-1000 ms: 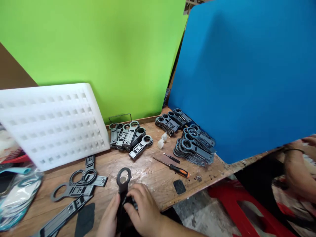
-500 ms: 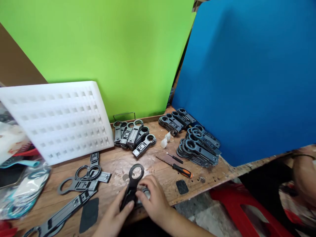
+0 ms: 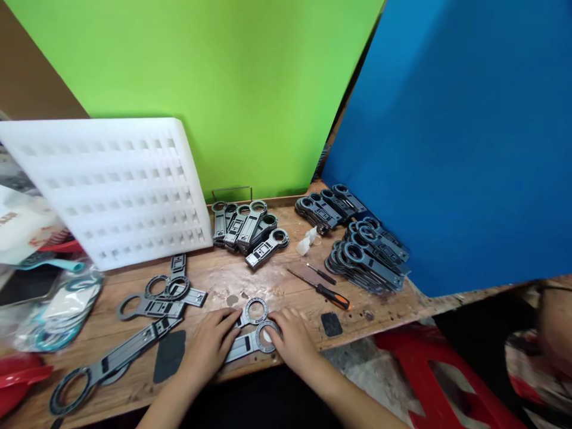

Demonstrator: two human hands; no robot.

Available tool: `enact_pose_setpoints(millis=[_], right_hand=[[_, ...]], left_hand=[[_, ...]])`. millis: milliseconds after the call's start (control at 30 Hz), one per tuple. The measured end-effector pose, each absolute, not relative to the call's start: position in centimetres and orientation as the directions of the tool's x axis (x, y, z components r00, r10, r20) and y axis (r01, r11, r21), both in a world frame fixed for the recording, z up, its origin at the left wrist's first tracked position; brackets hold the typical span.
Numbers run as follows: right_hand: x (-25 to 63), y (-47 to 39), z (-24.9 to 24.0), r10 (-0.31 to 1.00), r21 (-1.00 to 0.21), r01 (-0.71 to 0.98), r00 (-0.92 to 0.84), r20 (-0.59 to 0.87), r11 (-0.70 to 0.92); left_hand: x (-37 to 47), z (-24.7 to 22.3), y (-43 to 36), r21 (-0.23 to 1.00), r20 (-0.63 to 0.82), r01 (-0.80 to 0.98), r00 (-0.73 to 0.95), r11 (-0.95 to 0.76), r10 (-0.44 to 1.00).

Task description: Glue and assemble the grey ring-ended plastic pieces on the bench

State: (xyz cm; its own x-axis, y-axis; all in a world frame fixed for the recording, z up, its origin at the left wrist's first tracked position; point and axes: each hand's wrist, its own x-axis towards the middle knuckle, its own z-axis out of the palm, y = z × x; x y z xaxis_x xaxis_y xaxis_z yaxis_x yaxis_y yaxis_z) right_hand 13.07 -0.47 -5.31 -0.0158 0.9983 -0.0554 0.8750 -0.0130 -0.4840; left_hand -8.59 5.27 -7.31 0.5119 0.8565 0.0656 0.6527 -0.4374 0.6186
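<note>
Two grey ring-ended parts lie together at the table's front edge. My left hand (image 3: 213, 337) has its fingers closed on the upper part (image 3: 255, 310), near where its ring meets the body. At the right, my right hand (image 3: 292, 335) holds the ring of the lower part (image 3: 243, 345) between thumb and fingers. A dark pad (image 3: 170, 356) lies left of my left hand. Right of my right hand are a smaller dark pad (image 3: 331, 324), an orange-and-black screwdriver (image 3: 333, 296) and a thin black screwdriver (image 3: 322, 273).
Ring-ended parts lie in piles at the back middle (image 3: 250, 226), right (image 3: 369, 253) and left (image 3: 163, 304). A white foam tray (image 3: 111, 193) leans at the left, near bagged teal items (image 3: 67, 310). A person's arm (image 3: 554, 316) and a red stool (image 3: 415, 369) are at the right.
The dark ring-ended part that was tilted up in my hands is no longer raised; two grey parts now lie low between my hands. My hands have moved apart. The view has shifted slightly.
</note>
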Motion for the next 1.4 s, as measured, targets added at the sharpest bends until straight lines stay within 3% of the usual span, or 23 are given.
enact_pose_setpoints(millis=[367, 500, 600, 733, 933, 1067, 1200, 1333, 1400], right_hand=[[13.4, -0.5, -7.1, 0.997, -0.547, 0.834, -0.05, 0.061, 0.075], [13.6, -0.4, -8.0, 0.994, -0.595, 0.8, -0.011, 0.112, 0.076], [13.7, -0.4, -8.5, 0.99, -0.607, 0.789, -0.004, 0.141, 0.09], [13.9, -0.5, -9.0, 0.98, -0.64, 0.76, 0.021, 0.197, 0.112], [13.4, -1.1, -7.2, 0.958, -0.685, 0.701, 0.007, 0.287, 0.2], [10.0, -0.2, -3.9, 0.98, -0.812, 0.549, -0.12, 0.159, 0.199], [5.2, 2.3, -1.5, 0.964, -0.922, 0.387, -0.243, -0.105, -0.003], [3.8, 3.8, -1.2, 0.826, -0.945, 0.205, -0.462, -0.323, -0.255], [5.3, 4.2, -1.7, 0.835, -0.93, 0.151, -0.41, -0.367, -0.335]], left_hand=[[-9.8, -6.4, 3.6, 0.496, 0.138, 0.744, 0.443, -0.449, 0.886], [-16.0, -5.8, 3.8, 0.337, 0.207, 0.924, 0.117, -0.183, 0.971], [-20.9, -5.7, 4.1, 0.212, 0.077, 0.977, -0.007, -0.009, 0.997], [-23.5, -5.1, 4.8, 0.246, -0.133, 0.968, 0.089, -0.054, 0.987], [-23.2, -3.0, 5.6, 0.339, -0.177, 0.93, 0.213, -0.144, 0.961], [-22.0, -1.6, 4.7, 0.361, -0.085, 0.897, 0.302, -0.253, 0.949], [-19.3, -0.5, 3.0, 0.392, 0.056, 0.835, 0.398, -0.387, 0.915], [-18.9, -0.3, 1.3, 0.424, 0.116, 0.773, 0.47, -0.472, 0.875], [-20.5, -0.8, 0.6, 0.416, 0.116, 0.793, 0.438, -0.444, 0.891]])
